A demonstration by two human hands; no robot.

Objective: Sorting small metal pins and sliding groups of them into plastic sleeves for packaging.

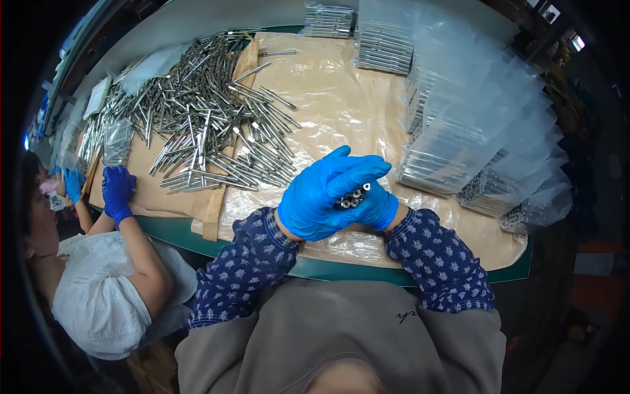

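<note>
Both of my hands, in blue gloves, are together just beyond the table's near edge. Between them is a bundle of thin metal rods [352, 198], with several round ends showing in the gap. My left hand [312, 200] is closed around the bundle, its fingers reaching over the top. My right hand [382, 209] wraps it from the other side and is partly covered by the left. The length of the rods is hidden inside the gloves. To the left of my hands lies a large loose pile of similar shiny rods [203, 111], pointing every way.
Clear plastic bags packed with rods [436, 161] stand in stacks along the right, more at the back [384, 49]. Brown sheeting [328, 98] under clear film covers the green table [308, 268]. A co-worker's blue-gloved hand [117, 190] holds a bag [118, 141] at the left.
</note>
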